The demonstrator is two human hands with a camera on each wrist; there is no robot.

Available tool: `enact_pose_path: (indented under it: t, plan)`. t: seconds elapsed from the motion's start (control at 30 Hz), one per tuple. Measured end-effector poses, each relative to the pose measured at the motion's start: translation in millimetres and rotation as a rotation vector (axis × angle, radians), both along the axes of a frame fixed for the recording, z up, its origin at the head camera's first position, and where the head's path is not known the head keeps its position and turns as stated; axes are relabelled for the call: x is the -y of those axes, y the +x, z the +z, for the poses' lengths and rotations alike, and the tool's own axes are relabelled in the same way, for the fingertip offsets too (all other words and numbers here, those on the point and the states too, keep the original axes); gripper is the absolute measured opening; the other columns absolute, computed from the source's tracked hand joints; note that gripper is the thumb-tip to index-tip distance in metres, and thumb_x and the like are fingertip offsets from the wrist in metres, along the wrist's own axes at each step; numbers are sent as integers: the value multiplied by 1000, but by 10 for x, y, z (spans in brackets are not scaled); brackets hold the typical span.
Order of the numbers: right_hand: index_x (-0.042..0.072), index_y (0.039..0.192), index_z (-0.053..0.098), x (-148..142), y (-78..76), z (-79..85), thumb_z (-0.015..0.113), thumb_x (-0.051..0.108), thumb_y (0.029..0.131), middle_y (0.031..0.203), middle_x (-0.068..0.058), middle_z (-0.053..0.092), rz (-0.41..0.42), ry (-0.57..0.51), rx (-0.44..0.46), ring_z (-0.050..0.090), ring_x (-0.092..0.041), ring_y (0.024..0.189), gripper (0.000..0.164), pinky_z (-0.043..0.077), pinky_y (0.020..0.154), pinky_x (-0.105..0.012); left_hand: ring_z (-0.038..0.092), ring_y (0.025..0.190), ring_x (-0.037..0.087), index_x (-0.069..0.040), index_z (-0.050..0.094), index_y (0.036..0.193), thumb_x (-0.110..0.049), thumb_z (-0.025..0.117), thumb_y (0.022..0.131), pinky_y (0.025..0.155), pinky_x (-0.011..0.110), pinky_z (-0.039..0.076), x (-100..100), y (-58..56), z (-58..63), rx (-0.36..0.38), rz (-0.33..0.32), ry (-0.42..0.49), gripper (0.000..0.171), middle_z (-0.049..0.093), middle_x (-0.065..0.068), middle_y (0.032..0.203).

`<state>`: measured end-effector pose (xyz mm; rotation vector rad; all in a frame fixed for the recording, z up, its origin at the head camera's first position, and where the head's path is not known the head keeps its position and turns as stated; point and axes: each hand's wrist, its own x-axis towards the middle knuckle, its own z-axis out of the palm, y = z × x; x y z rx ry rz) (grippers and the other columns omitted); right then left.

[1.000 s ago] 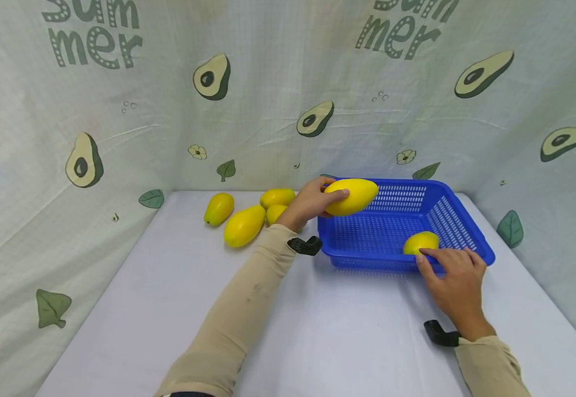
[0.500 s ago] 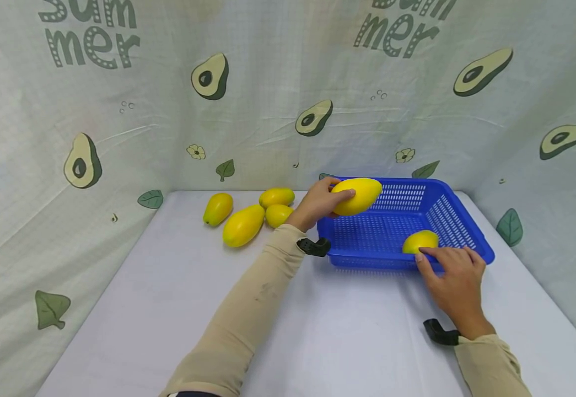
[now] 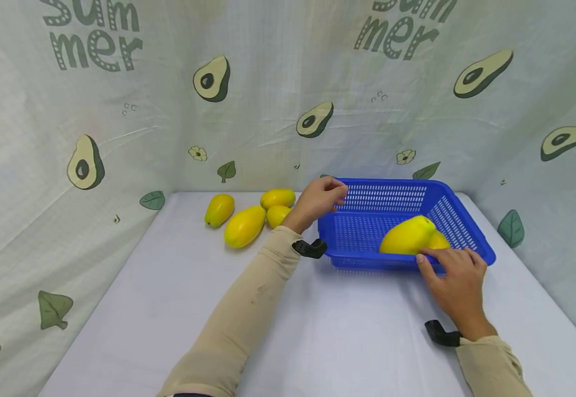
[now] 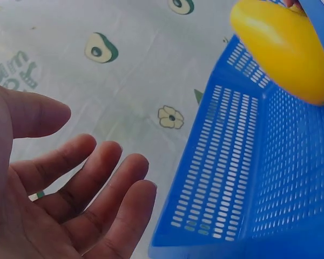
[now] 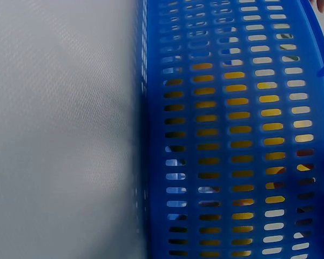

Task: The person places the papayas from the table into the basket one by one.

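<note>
My left hand (image 3: 319, 199) hovers over the left end of a blue plastic basket (image 3: 362, 257), holding nothing. In the left wrist view its thumb and fingers (image 4: 137, 216) are spread apart, loosely bent. My right hand (image 3: 453, 281) grips the basket's front rim near the right corner, thumb outside and fingertips over the edge. Inside the basket lies a large yellow papaya (image 3: 405, 236), leaning in front of a second papaya (image 3: 439, 241) that is partly hidden. Yellow shows through the slots of the basket wall (image 5: 216, 129) in the right wrist view.
Left of the basket several more papayas lie on the white tablecloth, among them a large papaya (image 3: 245, 226), a greenish-tipped papaya (image 3: 220, 210) and a papaya (image 3: 278, 198) at the back. A printed curtain (image 3: 263, 82) hangs right behind the table.
The papaya that my left hand held over the basket has been let go and now lies inside beside the other one. My right hand has stayed on the rim.
</note>
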<state>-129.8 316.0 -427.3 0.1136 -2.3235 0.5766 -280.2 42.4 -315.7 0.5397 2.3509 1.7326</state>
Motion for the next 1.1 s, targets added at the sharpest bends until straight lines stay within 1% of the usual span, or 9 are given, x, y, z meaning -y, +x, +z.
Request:
enact_pose_path:
  t: [0.1,0.2,0.37,0.43,0.57,0.7,0.8,1.0,1.1]
  plan:
    - [2,107,72,3,2,-11,65,24,95,101,-22,69,1,4,-1,53,-44,109,26,18,111,-60,67,101,25,-13,67,115,-30,60,101,81,31,56,57,2,-10,10,5,1,23,66,0,105]
    - [2,108,72,4,-1,-20,65,24,95,102,-23,69,-2,4,-2,53,-45,110,26,18,111,-60,67,98,21,-14,67,114,-31,60,102,83,31,56,117,2,-15,18,14,-10,22,67,0,105]
    - [2,108,72,-7,-14,-29,66,23,94,102,-23,69,-1,4,-18,54,-45,109,26,18,110,-60,67,94,18,-9,67,115,-30,58,103,84,32,56,231,14,-38,1,17,-35,26,68,6,107]
    - [2,107,72,-7,-21,-33,66,23,94,102,-24,69,0,2,-25,54,-45,108,26,18,111,-60,67,95,18,-7,67,115,-30,58,103,84,32,56,277,16,-57,-1,22,-39,27,69,8,107]
    - [1,107,72,7,-23,-31,66,23,94,101,-24,69,-1,1,-25,54,-46,107,26,18,111,-59,67,96,20,-8,68,115,-30,58,102,85,34,56,360,11,-94,8,22,-40,27,70,6,105]
    - [1,107,71,18,-16,-25,66,23,94,102,-24,69,-4,1,-19,54,-45,108,26,19,110,-59,67,100,23,-10,67,116,-32,58,103,87,35,56,425,4,-123,15,5,-34,28,70,9,108]
    - [2,108,71,20,-19,-29,66,24,95,102,-24,69,-4,-2,-12,53,-45,109,27,18,111,-59,67,101,25,-11,67,116,-33,58,103,86,35,56,480,5,-143,25,16,-29,27,70,11,110]
    - [2,108,71,13,-19,-35,66,24,95,102,-24,69,-6,2,-9,53,-45,110,27,18,111,-59,67,99,26,-4,65,122,-32,57,103,85,34,56,592,5,-202,44,38,-15,35,69,11,108]
    - [2,108,71,10,-17,-35,66,24,94,103,-24,69,-7,4,-13,53,-45,110,26,19,110,-60,66,101,25,-4,64,122,-33,57,103,85,33,56,646,4,-243,57,38,-18,35,68,13,110]
